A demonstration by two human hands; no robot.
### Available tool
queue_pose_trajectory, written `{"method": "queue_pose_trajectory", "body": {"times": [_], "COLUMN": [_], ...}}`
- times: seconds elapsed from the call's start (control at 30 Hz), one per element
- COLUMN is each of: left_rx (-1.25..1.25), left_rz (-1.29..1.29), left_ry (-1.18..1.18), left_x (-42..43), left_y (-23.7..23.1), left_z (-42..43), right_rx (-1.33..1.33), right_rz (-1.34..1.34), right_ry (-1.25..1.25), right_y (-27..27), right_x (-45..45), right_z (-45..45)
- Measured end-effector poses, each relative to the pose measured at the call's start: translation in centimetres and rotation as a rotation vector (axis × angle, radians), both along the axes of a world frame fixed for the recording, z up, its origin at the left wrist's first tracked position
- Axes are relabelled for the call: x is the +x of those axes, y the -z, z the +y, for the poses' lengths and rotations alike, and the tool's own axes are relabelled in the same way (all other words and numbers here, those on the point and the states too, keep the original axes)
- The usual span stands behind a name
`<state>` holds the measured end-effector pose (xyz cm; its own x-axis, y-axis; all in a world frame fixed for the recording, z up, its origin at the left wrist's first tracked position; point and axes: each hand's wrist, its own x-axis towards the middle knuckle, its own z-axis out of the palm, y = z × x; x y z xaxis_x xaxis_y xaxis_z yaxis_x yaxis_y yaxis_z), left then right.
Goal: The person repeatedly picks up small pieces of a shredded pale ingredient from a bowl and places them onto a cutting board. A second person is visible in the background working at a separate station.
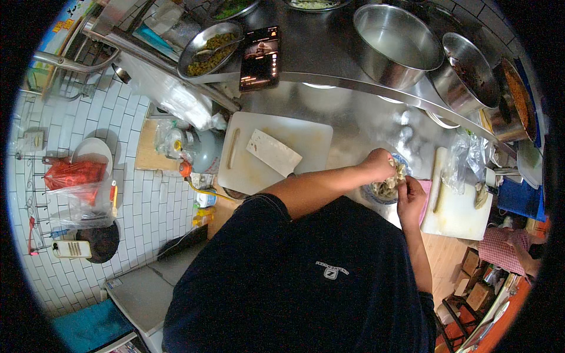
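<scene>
Both hands work over a bowl (380, 199) with a blue-and-white patterned rim. It stands on the steel counter and holds pale greyish, torn-looking food (387, 189). My left hand (377, 165) reaches across from the left and is closed around some of this food above the bowl. At the bowl's right side, my right hand (409, 198) pinches the same pale food between thumb and fingers. What exactly the food is cannot be made out. Left of the bowl, a cleaver (273, 152) lies flat on a white cutting board (311, 132), its handle partly behind my left forearm.
Above the counter, a steel shelf (315, 57) carries a lit phone (259, 57), an oval dish (187, 55) of chopped greens and a large pot (397, 77). A second cutting board (459, 218) and a plastic bag (457, 170) lie right. Another person (503, 249) is at far right.
</scene>
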<state>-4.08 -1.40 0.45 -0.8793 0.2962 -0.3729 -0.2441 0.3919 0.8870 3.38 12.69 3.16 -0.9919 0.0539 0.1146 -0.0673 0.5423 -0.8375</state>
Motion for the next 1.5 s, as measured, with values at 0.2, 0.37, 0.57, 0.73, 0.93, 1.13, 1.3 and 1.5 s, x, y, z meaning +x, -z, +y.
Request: {"method": "queue_pose_trajectory", "body": {"times": [0.2, 0.37, 0.57, 0.73, 0.93, 1.13, 1.3, 1.5], "left_rx": [0.035, 0.449, 0.334, 0.350, 0.357, 0.232, 0.169, 0.070], "left_rz": [0.038, -0.329, -0.251, -0.364, -0.297, -0.091, -0.036, 0.032], "left_ry": [-0.025, -0.103, -0.010, -0.030, 0.056, 0.179, 0.265, 0.263], "left_x": [0.2, 1.0, 1.1, 0.4, 0.3, 0.4, 0.3, 0.9], "left_y": [-0.4, -0.1, 0.3, 0.8, 0.3, -0.9, -0.8, 0.3], "left_z": [-0.6, -0.5, -0.9, -0.5, -0.9, -1.5, -1.6, -1.2], "right_rx": [-0.574, -0.611, -0.417, -0.514, -0.653, -0.556, -0.526, -0.287], "right_rz": [-0.361, -0.400, -0.321, -0.304, -0.443, -0.491, -0.466, -0.487], "right_ry": [0.009, 0.036, -0.077, -0.059, -0.014, -0.106, -0.142, -0.179], "right_y": [0.1, 0.3, 1.1, 0.2, -0.6, 0.4, 0.5, 0.3], "right_x": [-0.3, -0.2, -0.1, -0.3, -0.2, -0.2, -0.3, -0.4], "right_z": [1.1, 0.1, 0.5, 0.6, 0.2, 0.9, 1.3, 1.1]}}
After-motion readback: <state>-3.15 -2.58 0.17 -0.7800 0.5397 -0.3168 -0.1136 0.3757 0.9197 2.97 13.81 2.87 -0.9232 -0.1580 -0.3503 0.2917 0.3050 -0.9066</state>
